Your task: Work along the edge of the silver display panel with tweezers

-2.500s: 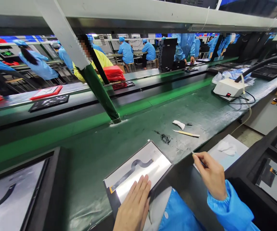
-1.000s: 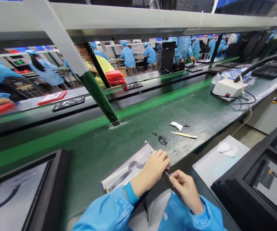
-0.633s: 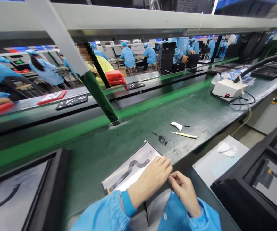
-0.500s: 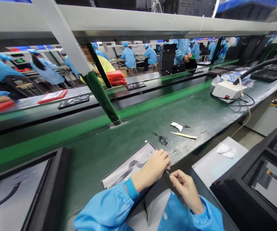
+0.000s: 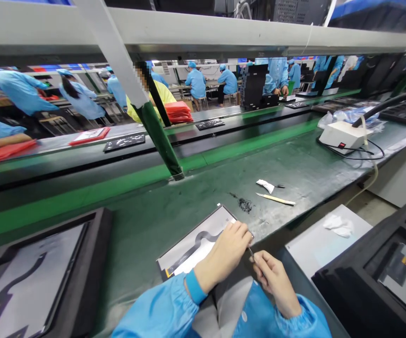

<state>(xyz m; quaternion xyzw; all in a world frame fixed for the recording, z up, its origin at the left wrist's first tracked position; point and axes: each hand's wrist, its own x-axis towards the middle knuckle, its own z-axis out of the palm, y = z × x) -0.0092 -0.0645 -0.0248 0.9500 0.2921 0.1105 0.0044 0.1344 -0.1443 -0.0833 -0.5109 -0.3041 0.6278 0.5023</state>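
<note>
A flat display panel [image 5: 189, 242] with a grey back and a curved black ribbon cable [image 5: 199, 238] lies slanted at the bench's front edge. My left hand [image 5: 227, 253] is closed over the panel's near right end, its fingertips curled round the edge. Just to the right, my right hand [image 5: 275, 281] pinches a thin dark sliver-like piece [image 5: 251, 252] close to the panel's corner; whether it is a tool or a strip cannot be told. Beyond the hands lie black scraps [image 5: 245, 204], a yellow-handled craft knife [image 5: 275, 199] and a white wrapped piece [image 5: 265, 186].
Black foam trays holding panels stand at left [image 5: 95, 263] and right [image 5: 333, 263]. A white board [image 5: 296, 244] carries crumpled tissue [image 5: 339, 226]. A white box [image 5: 344, 136] with cables sits farther along the bench. A green post [image 5: 160, 145] rises behind; co-workers sit beyond the conveyor.
The whole view has shifted slightly, so things appear farther right. My left hand stays on the panel; my right hand still pinches the thin dark piece, slightly lower.
</note>
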